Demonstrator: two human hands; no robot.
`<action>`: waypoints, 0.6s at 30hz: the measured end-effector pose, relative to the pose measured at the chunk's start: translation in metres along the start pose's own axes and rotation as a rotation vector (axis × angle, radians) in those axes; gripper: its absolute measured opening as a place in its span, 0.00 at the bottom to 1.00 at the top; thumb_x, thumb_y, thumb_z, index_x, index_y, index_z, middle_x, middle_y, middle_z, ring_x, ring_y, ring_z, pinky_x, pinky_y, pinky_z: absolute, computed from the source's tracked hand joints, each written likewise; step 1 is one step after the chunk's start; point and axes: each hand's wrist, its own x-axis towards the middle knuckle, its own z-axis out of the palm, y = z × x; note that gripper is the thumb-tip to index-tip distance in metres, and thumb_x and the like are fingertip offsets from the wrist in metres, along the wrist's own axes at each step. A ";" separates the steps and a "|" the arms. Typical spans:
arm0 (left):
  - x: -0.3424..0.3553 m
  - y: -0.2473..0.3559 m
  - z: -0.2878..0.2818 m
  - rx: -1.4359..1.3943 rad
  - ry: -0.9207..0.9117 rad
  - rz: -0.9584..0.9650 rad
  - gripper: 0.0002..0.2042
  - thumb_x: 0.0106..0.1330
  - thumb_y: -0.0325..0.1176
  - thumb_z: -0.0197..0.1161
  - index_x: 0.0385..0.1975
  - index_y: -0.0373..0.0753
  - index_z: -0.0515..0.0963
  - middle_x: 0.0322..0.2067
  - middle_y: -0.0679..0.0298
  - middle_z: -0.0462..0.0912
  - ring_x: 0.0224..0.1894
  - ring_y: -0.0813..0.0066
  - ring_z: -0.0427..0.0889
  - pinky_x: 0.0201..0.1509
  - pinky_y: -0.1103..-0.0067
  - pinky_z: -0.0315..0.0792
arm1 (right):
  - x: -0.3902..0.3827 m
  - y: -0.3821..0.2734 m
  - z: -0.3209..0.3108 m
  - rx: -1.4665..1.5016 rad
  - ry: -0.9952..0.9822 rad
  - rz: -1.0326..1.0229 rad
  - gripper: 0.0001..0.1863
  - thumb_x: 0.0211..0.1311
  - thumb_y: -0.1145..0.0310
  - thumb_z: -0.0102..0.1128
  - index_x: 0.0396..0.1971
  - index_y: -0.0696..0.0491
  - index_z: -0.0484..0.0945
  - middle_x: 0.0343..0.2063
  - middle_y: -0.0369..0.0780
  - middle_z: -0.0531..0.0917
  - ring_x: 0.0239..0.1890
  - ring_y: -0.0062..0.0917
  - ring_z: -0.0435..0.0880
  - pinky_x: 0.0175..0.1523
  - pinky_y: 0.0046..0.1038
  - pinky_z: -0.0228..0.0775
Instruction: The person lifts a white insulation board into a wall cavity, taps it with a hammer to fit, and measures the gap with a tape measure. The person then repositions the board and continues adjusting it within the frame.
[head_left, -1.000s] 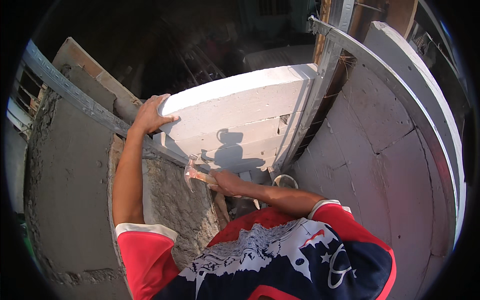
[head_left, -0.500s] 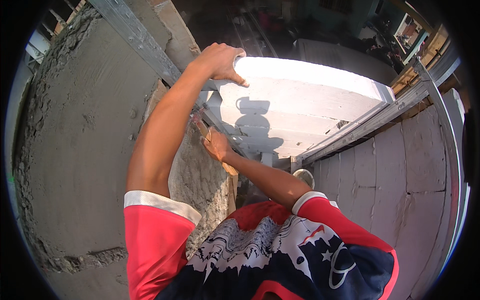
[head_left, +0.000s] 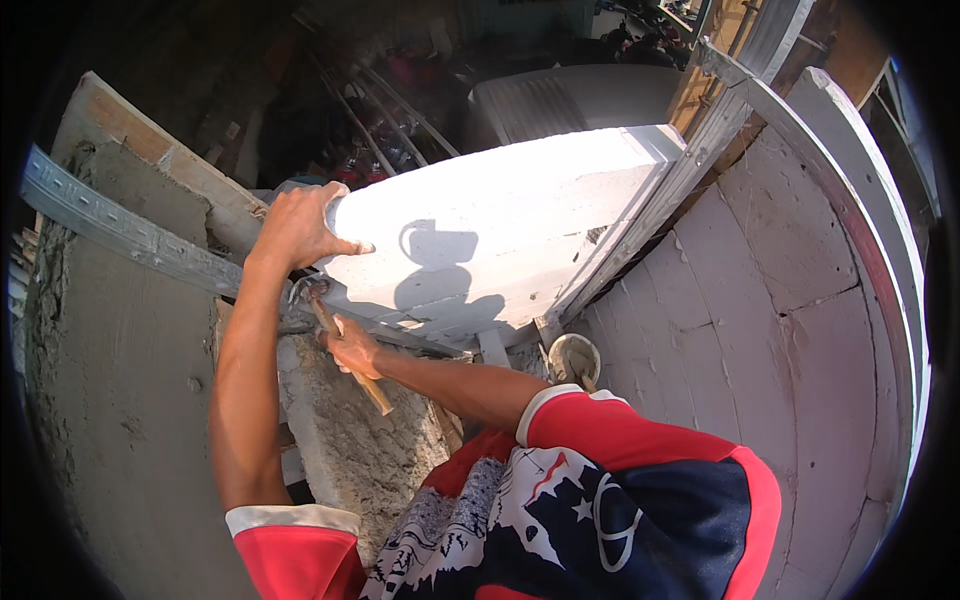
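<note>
My left hand (head_left: 300, 225) grips the left end of a long white block (head_left: 520, 185) at the top of a low block wall. Its thumb lies on the near face, and the other fingers reach over the far side, partly hidden. Below it, my right hand (head_left: 352, 348) is closed around the wooden handle of a hammer (head_left: 376, 393). The hammer's reddish-brown head is up beside the block wall's left end, close to a metal strip; whether it touches cannot be made out. Shadows of my head and a cap fall on the white face.
Grey plastered wall (head_left: 130, 400) stands at the left, with a perforated metal strip (head_left: 140, 245) across it. A rough slab (head_left: 370, 470) lies below my hands. A bucket (head_left: 573, 358) stands by the right block wall (head_left: 740, 350). Metal studs (head_left: 690, 160) rise at the right.
The view has swung, so the white block and both hands appear farther left. The left hand keeps its hold on the block. The hammer stays in the right hand, and more of its handle shows.
</note>
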 end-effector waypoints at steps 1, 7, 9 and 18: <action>-0.003 -0.001 0.000 0.001 0.002 -0.001 0.47 0.34 0.59 0.83 0.56 0.36 0.80 0.45 0.47 0.87 0.50 0.48 0.85 0.60 0.61 0.76 | 0.002 -0.005 0.006 -0.057 -0.009 0.015 0.19 0.75 0.58 0.52 0.56 0.55 0.66 0.20 0.32 0.67 0.18 0.19 0.66 0.24 0.29 0.63; -0.001 -0.002 0.002 0.036 0.059 0.022 0.45 0.33 0.59 0.83 0.54 0.38 0.81 0.41 0.48 0.88 0.46 0.49 0.87 0.56 0.63 0.77 | 0.017 0.002 0.019 0.183 0.309 -0.013 0.17 0.75 0.59 0.53 0.52 0.55 0.67 0.27 0.39 0.72 0.22 0.24 0.70 0.25 0.32 0.66; 0.000 -0.002 0.005 0.046 0.078 0.033 0.45 0.32 0.59 0.83 0.54 0.38 0.82 0.39 0.48 0.89 0.44 0.50 0.88 0.54 0.64 0.78 | 0.021 0.004 0.026 0.095 0.400 0.005 0.15 0.75 0.59 0.53 0.51 0.54 0.67 0.24 0.37 0.71 0.19 0.23 0.69 0.23 0.31 0.64; -0.009 -0.010 0.006 0.028 0.064 -0.006 0.44 0.34 0.59 0.83 0.53 0.39 0.82 0.39 0.48 0.89 0.44 0.52 0.88 0.54 0.64 0.78 | 0.008 0.005 0.033 0.285 0.312 0.023 0.11 0.76 0.58 0.52 0.43 0.50 0.67 0.19 0.31 0.65 0.16 0.17 0.62 0.21 0.27 0.61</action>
